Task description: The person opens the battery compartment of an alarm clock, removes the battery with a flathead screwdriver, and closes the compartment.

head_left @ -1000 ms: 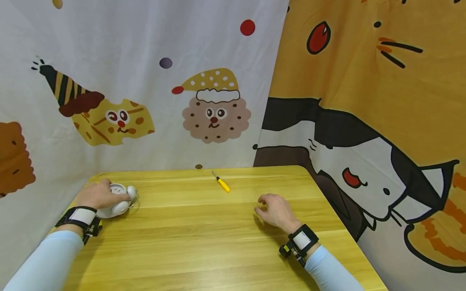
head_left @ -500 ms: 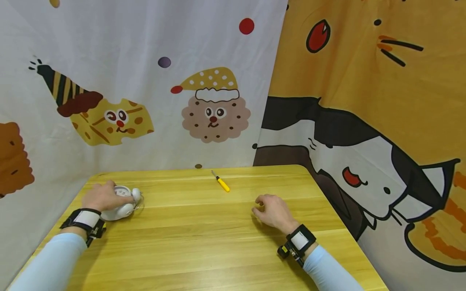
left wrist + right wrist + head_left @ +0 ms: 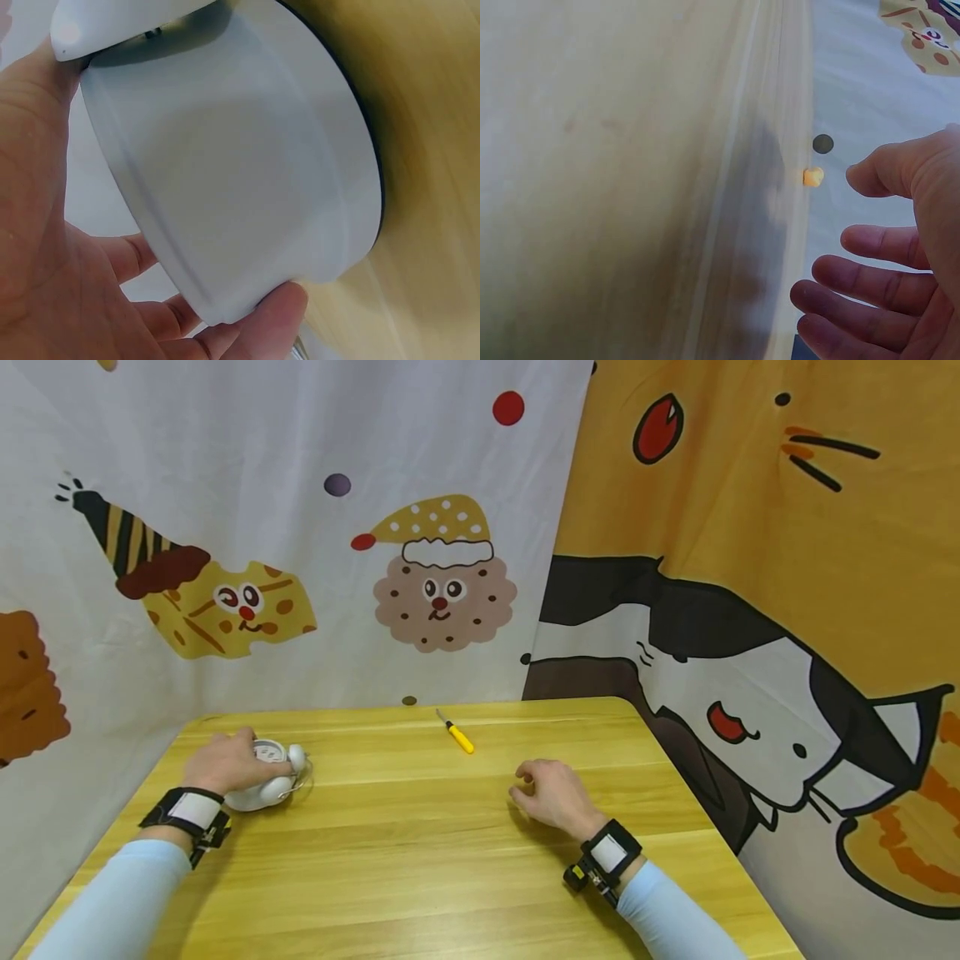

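At the table's left side, a white twin-bell alarm clock lies on its face, its two bells and wire handle pointing right. My left hand grips it from above, the thumb near the bells. In the left wrist view, the fingers curl round the far edge of the clock's white casing. Over the right half of the table hovers my right hand, its fingers loosely bent and holding nothing. A small screwdriver with a yellow handle lies near the back edge, apart from both hands.
The yellow wood-grain table ends at a back edge close to a white printed curtain. An orange curtain with a cat print hangs along the right side. Both wrists wear black camera straps.
My left hand has moved to the right across the table, carrying the alarm clock along. The right hand has drifted slightly left. The screwdriver stays where it was.
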The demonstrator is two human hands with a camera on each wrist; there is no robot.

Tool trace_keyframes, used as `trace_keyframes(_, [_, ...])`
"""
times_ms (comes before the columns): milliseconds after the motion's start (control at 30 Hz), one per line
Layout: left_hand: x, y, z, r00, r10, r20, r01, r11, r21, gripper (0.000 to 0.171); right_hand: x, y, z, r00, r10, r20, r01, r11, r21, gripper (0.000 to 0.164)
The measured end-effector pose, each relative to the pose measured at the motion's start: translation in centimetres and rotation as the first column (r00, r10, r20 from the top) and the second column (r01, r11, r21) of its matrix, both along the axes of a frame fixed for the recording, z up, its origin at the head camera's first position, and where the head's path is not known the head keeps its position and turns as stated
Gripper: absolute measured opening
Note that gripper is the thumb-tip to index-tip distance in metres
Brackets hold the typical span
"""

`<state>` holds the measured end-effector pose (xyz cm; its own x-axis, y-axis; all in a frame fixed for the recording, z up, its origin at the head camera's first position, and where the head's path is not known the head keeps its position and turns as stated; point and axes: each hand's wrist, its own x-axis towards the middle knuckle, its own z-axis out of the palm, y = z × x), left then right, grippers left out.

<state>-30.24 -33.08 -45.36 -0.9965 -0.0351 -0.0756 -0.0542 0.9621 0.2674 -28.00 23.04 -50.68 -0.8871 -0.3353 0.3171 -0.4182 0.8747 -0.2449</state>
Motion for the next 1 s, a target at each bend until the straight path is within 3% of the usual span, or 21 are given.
trace_keyframes(433, [-0.1, 2.2, 0.3, 1.000, -0.014, 0.024, 0.015, 0.999, -0.029, 0.111, 0.2, -0.6, 0.0, 1.000, 0.019, -0.001, -0.019, 1.000, -0.014, 0.028])
trace_keyframes(1000, [0.3, 5.1, 0.6, 0.998, -0.057, 0.000, 0.057, 0.997, -0.046, 0.110, -0.1, -1.7, 0.1, 0.999, 0.039, 0.030, -0.038, 0.999, -0.026, 0.031])
